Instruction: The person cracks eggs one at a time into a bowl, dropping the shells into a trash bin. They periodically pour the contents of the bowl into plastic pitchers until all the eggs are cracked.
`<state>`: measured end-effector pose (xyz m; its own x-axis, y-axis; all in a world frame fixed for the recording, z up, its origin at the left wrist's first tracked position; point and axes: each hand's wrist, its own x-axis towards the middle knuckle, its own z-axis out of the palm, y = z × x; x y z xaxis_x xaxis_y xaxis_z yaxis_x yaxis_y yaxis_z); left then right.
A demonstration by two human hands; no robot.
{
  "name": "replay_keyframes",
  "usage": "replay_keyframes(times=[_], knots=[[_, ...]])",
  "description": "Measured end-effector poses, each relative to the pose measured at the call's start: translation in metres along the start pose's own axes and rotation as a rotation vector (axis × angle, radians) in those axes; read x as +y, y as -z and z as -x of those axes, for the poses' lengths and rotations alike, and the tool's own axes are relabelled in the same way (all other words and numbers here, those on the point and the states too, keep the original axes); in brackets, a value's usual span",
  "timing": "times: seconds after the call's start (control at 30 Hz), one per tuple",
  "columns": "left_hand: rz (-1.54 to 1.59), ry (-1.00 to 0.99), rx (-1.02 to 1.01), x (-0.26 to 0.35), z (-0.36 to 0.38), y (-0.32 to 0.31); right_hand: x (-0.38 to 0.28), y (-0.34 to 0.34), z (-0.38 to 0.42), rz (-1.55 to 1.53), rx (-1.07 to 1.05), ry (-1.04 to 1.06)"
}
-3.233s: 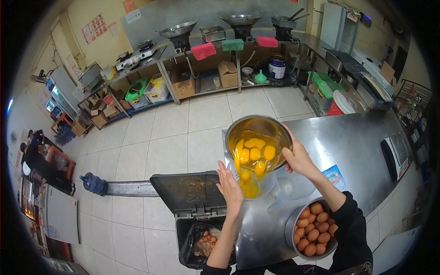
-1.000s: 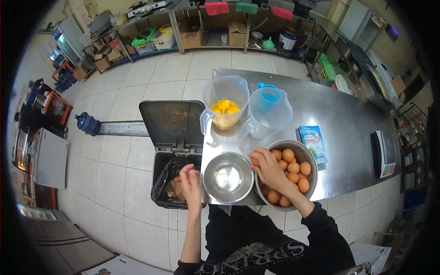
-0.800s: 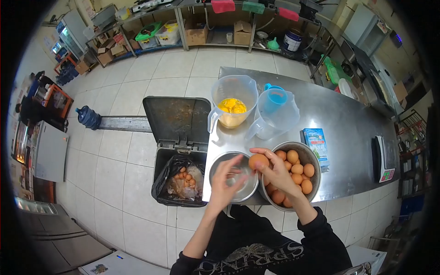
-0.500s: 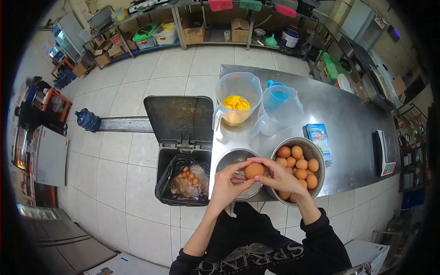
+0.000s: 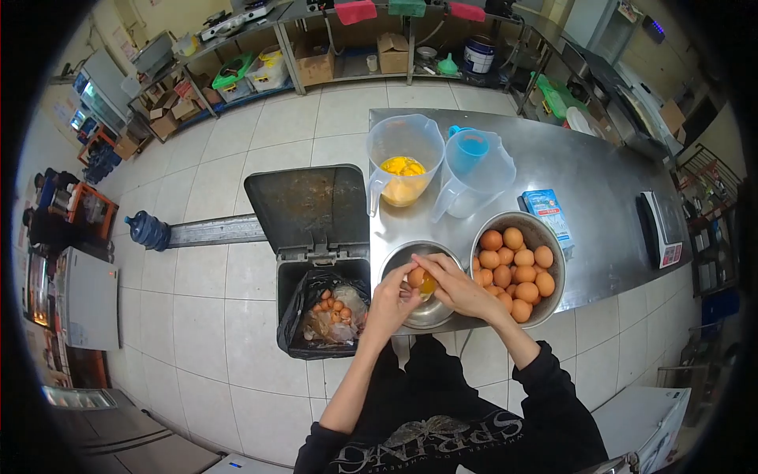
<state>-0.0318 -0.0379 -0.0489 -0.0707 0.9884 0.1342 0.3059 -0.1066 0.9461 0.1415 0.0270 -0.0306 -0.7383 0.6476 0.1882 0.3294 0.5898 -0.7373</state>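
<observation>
Over a steel bowl (image 5: 430,316), a cracked egg (image 5: 416,276) is between my two hands, with yellow yolk (image 5: 428,284) showing at its open side. My left hand (image 5: 392,296) is closed round the shell from the left, and my right hand (image 5: 458,289) grips it from the right. Beside them on the right, a larger metal bowl (image 5: 559,296) holds several whole brown eggs (image 5: 523,273). Behind stands a clear jug (image 5: 383,142) with yolks and egg white inside. Next to it are another clear jug (image 5: 493,178) and a blue cup (image 5: 471,146).
An open bin (image 5: 304,205) with a black bag and eggshells stands left of the steel table (image 5: 600,197). A blue carton (image 5: 546,213) and a scale (image 5: 663,229) lie on the table. A water bottle (image 5: 148,231) is farther left. People (image 5: 49,229) are at the far left.
The egg, whole before, is now broken open with yolk showing. My hands have shifted slightly left and up over the steel bowl. The camera view has moved a little.
</observation>
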Motion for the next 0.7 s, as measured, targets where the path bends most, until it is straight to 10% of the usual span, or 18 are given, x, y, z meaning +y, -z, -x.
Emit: replay_keyframes(times=[0.37, 0.53, 0.7], knots=[[0.014, 0.168, 0.126, 0.023, 0.031, 0.058, -0.054, 0.06, 0.037, 0.283, 0.348, -0.182], [-0.769, 0.308, 0.279, -0.043, 0.06, 0.087, 0.015, 0.101, 0.082, 0.031, -0.442, -0.371], [-0.485, 0.256, 0.521, -0.037, 0.051, 0.092, 0.048, 0.101, 0.083, -0.343, -0.309, -0.464]])
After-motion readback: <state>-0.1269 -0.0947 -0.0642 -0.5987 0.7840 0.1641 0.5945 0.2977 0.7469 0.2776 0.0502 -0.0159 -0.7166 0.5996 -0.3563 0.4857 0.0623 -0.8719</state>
